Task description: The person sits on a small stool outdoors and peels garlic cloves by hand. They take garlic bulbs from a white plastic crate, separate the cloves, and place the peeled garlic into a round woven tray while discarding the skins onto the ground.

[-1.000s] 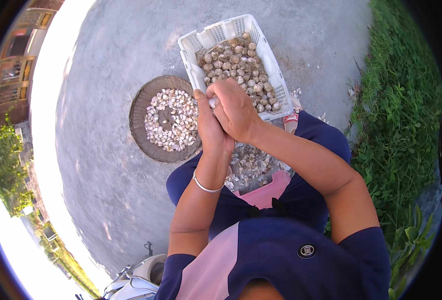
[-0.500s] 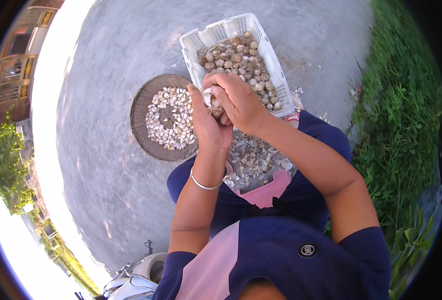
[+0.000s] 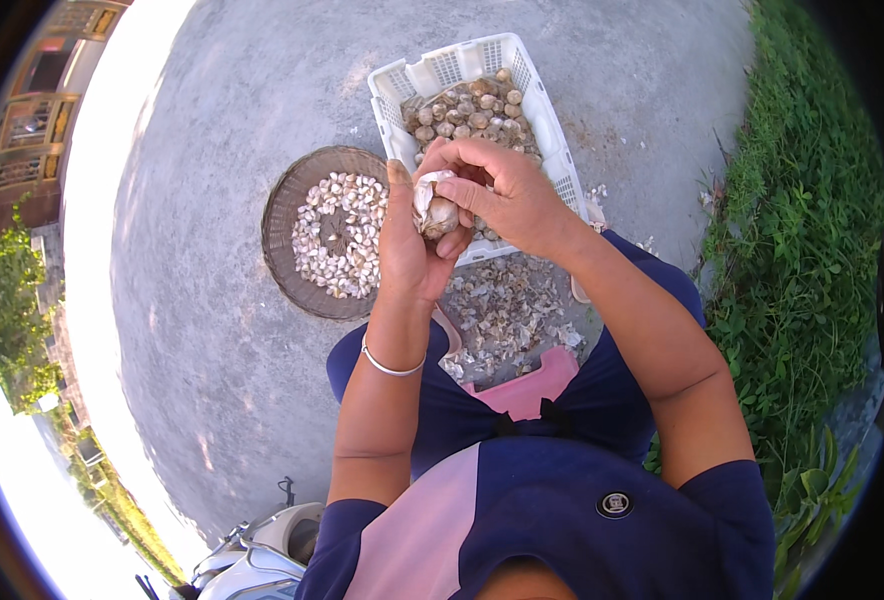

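A garlic bulb (image 3: 436, 213) with white, partly loosened skin sits in my left hand (image 3: 404, 240), whose fingers curl round it from below. My right hand (image 3: 507, 195) bends over the bulb from the other side, with its thumb and fingertips pressed on the skin. Left of my hands lies a round woven basket (image 3: 280, 225) with many separated garlic cloves (image 3: 347, 262) in it. Beyond my hands stands a white plastic crate (image 3: 552, 130) holding whole garlic bulbs (image 3: 477, 108); my right hand hides part of them.
Papery garlic skins (image 3: 502, 310) litter the concrete (image 3: 212, 250) between my feet. Beneath me shows the pink edge of a stool (image 3: 532, 385). Green plants (image 3: 792, 260) grow along the right side. A white scooter (image 3: 262, 560) stands at the lower left.
My right hand has lifted and opened a little away from the bulb, so more of the bulb shows. The left hand still cradles it. The view has shifted slightly.
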The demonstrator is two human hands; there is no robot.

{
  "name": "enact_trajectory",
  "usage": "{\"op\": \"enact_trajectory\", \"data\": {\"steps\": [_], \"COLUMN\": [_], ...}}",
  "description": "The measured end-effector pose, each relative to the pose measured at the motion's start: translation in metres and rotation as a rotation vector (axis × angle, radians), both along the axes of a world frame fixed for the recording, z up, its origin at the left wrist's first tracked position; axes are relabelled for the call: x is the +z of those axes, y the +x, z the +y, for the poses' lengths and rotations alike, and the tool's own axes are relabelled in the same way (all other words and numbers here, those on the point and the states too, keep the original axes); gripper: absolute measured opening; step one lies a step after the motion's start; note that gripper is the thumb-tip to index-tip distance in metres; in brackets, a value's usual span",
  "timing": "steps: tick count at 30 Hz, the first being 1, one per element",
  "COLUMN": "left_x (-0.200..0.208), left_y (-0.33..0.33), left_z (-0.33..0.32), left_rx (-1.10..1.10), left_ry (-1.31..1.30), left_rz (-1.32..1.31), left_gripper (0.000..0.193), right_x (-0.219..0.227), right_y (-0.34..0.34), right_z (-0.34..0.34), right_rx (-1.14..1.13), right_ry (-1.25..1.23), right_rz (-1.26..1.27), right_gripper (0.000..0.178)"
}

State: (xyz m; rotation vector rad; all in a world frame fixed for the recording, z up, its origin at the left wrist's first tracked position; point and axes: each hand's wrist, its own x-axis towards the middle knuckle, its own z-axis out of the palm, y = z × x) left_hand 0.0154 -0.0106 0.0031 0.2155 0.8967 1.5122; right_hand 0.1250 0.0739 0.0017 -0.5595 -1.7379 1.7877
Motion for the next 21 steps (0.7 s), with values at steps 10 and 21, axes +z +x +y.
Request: {"op": "enact_trajectory", "data": {"steps": [10,21], "left_x": [0.003,0.002], "left_y": [0.002,-0.001], "left_z": [0.001,-0.001], "left_rx": [-0.044,0.007], "left_ry": [0.023,-0.01], "left_rz": [-0.062,-0.017], "left_gripper": [0.059,0.057], "right_x": [-0.005,0.003], "right_y": [0.006,0.005], "right_z": [0.01,0.001], "right_rx": [-0.078,-0.008], "right_ry": [-0.057,-0.096], "right_rz": [-0.1,-0.108], "right_gripper": [0.012,0.02]}}
